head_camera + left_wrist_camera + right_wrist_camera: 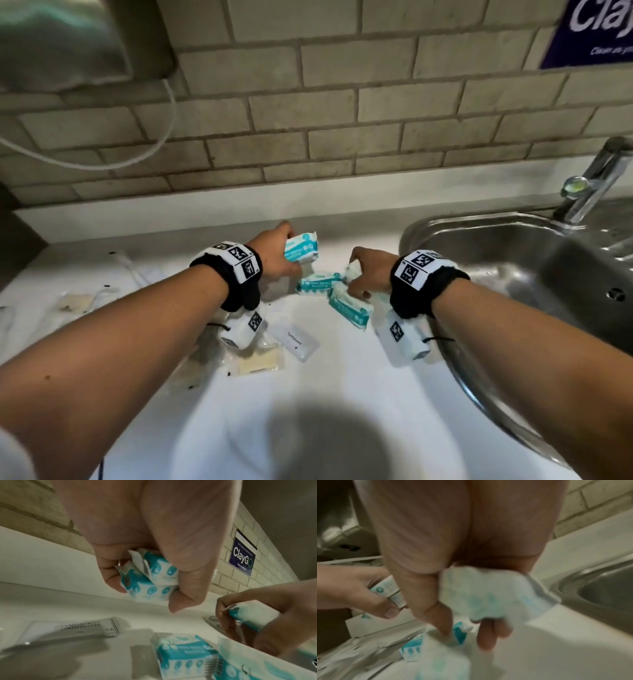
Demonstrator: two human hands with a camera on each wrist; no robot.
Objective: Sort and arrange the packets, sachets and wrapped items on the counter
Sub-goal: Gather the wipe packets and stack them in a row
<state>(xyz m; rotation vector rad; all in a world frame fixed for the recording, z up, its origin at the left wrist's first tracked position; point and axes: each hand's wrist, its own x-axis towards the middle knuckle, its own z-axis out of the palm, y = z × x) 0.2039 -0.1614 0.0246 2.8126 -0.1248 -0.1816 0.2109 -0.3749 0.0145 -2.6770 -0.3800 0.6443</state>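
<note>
My left hand grips two teal-and-white packets stacked together above the white counter; the left wrist view shows the pair pinched between thumb and fingers. My right hand holds another teal-and-white packet against its palm, low over the counter. Two more teal packets lie between the hands, one crosswise and one angled toward me. A white sachet with black print lies near my left wrist.
A steel sink with a tap takes up the right side. Clear wrapped items and flat sachets lie left of the hands. A brick-tiled wall stands behind, with a blue sign and a metal dispenser.
</note>
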